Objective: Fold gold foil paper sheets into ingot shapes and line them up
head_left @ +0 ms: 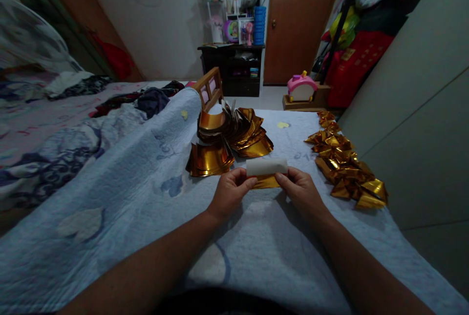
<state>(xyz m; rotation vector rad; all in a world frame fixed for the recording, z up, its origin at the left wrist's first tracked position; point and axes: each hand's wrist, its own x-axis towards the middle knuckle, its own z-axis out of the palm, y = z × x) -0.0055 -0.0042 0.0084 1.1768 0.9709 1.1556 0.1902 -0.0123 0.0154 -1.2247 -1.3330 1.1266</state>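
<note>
From the left, past the rumpled bedding (69, 146), 2 loose groups of flat gold sheets sit on the pale blue cover (252, 256): a near stack (212, 156) and, behind it and spreading to its right, a fanned pile (252, 141). These sheets look unfolded, too many to count, so a good share of the work seems left.

Next comes the left hand (230, 190), its thumb and fingers closed on the left end of 1 paper sheet (266, 166). The sheet lies between the 2 hands, just in front of the fanned pile, with a white band on its far side and a gold band nearer the person. It appears turned over on itself, so it looks partly folded; whether it touches the cover, I cannot tell.

The right hand (302, 188) pinches the other end, thumb on the gold near the white edge.

Farther right, well apart from the flat sheets, a long row of creased gold pieces (337, 158) runs along the cover's edge. These look finished, though overlaps hide their number.
</note>
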